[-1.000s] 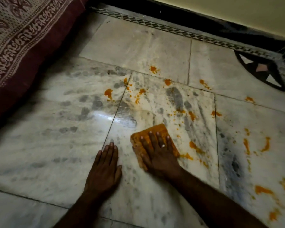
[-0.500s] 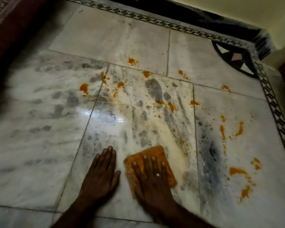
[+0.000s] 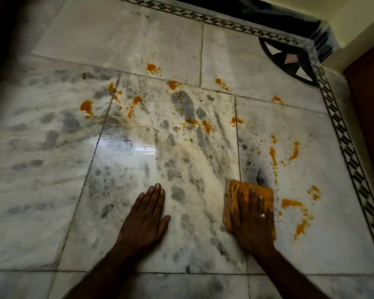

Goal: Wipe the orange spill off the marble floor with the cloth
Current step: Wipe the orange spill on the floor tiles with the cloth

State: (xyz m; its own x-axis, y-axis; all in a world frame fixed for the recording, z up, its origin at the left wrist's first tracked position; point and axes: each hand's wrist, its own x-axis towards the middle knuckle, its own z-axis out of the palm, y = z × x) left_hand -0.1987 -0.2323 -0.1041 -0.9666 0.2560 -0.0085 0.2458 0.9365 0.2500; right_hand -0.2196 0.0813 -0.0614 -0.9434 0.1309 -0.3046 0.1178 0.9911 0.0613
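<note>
Orange cloth (image 3: 260, 190) lies under the flat, unclenched right grip (image 3: 253, 222); left grip (image 3: 145, 219) rests flat on marble floor (image 3: 52, 190).

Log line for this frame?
phase: wipe | right hand: pressing cloth | left hand: flat on floor | orange spill: splatters remain

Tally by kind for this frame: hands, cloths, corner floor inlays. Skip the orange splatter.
Hands: 2 (left hand, right hand)
Cloths: 1 (orange cloth under the right hand)
Corner inlays: 1 (dark corner inlay)
Total: 4
</note>
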